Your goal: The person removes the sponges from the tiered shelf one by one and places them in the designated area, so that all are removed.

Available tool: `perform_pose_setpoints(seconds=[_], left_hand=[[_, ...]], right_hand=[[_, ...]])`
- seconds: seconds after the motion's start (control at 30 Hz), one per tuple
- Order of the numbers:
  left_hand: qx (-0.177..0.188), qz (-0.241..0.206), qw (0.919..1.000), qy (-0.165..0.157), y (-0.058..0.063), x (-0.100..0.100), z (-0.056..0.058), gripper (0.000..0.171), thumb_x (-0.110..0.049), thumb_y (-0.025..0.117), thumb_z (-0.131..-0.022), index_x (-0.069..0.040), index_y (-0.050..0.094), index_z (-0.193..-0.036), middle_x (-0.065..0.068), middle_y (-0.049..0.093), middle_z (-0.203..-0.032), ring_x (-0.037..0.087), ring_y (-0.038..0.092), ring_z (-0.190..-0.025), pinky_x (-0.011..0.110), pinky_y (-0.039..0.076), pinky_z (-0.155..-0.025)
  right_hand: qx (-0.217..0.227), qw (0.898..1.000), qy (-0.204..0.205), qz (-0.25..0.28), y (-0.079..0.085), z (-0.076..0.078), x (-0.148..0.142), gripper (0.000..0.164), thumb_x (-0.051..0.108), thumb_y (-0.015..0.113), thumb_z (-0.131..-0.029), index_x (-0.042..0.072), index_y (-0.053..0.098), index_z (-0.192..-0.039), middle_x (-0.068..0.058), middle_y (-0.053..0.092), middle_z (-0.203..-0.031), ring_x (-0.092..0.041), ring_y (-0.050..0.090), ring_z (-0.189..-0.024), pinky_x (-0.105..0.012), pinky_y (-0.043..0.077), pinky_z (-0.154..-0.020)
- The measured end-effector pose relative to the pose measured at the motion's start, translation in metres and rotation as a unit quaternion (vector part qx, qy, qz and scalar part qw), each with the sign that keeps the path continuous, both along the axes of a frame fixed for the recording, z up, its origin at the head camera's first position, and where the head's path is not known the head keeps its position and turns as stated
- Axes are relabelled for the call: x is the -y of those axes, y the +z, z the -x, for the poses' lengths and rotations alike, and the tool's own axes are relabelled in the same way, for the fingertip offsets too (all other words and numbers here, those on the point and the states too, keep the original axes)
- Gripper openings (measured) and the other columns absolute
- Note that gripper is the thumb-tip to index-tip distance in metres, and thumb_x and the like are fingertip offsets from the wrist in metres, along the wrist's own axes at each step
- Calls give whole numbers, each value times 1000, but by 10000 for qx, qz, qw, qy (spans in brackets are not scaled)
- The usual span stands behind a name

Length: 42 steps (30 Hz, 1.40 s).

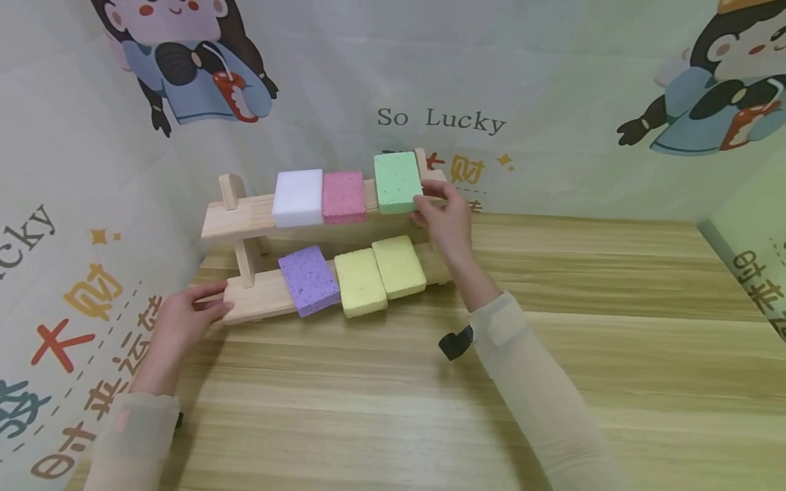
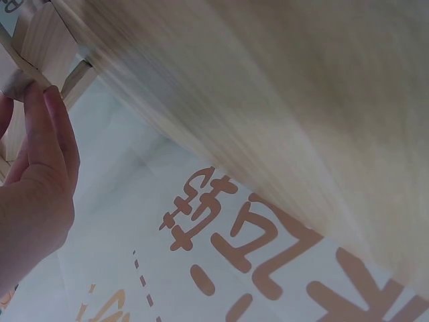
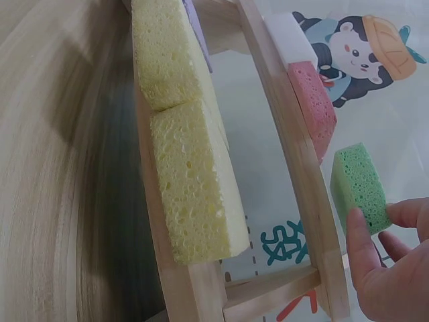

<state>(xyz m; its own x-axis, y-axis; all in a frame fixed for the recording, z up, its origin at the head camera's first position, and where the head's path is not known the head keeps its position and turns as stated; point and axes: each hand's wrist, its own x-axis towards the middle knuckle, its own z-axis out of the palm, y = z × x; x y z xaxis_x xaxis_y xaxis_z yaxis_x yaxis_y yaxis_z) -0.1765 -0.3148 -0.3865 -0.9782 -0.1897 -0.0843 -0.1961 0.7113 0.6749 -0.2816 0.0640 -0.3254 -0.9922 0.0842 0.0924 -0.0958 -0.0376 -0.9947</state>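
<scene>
A two-tier wooden rack [image 1: 254, 296] stands against the back cloth. My left hand [image 1: 184, 317] pinches the left end of its lower board between thumb and fingers. At the right of the upper board, my right hand [image 1: 451, 221] pinches a green sponge [image 1: 398, 181] by its lower right corner; the right wrist view also has fingertips on this green sponge [image 3: 362, 178]. To its left on the upper board lie a pink sponge [image 1: 344, 198] and a white sponge [image 1: 299, 198], side by side. A tilted purple sponge [image 1: 309, 281] and two yellow sponges [image 1: 361, 281] lie on the lower board.
The rack rests on a wood-grain table [image 1: 552, 361]. Behind and to the left hangs a printed cloth [image 1: 344, 61] with cartoon figures and lettering. A small upright peg [image 1: 228, 191] rises near the upper board's left end.
</scene>
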Motion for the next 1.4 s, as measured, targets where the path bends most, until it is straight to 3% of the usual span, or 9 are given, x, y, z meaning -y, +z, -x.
perform_pose_setpoints(seconds=[0.17, 0.43, 0.77, 1.27, 1.4], left_hand=[[-33, 17, 10000, -45, -1, 0, 0, 49, -19, 64, -98, 1, 53, -141, 32, 52, -141, 44, 59, -122, 8, 44, -64], [-28, 42, 9999, -99, 1, 0, -1, 49, -20, 64, -99, 2, 52, -141, 32, 52, -141, 44, 58, -122, 8, 44, -64], [19, 53, 9999, -136, 1, 1, -1, 51, -23, 63, -99, 1, 51, -143, 32, 53, -139, 45, 57, -123, 7, 43, -65], [-73, 71, 9997, -206, 0, 1, -1, 51, -23, 63, -99, 3, 52, -141, 33, 54, -138, 45, 58, -122, 6, 42, -65], [-70, 72, 9997, -218, 0, 1, -1, 51, -24, 63, -99, 3, 52, -141, 33, 54, -138, 45, 58, -122, 6, 42, -65]], right_hand=[[-59, 9999, -24, 133, 2, 0, -5, 35, 2, 64, -95, -1, 58, -130, -12, 59, -122, -12, 64, -78, -40, 56, -94], [-68, 9997, -81, 243, 6, 0, -13, 36, -1, 64, -94, -3, 58, -130, -8, 58, -117, -10, 64, -78, -24, 59, -80], [-76, 9996, -232, 154, 7, -1, -24, 36, 1, 64, -94, -1, 59, -130, -9, 59, -120, -12, 64, -79, -32, 58, -88], [-119, 9994, -314, 82, 5, -4, -46, 37, 2, 62, -96, -2, 56, -133, -6, 56, -117, -12, 63, -82, -30, 57, -89], [-88, 9992, -351, 177, 5, -5, -51, 37, 2, 62, -96, -2, 56, -132, -7, 55, -119, -12, 64, -82, -25, 58, -86]])
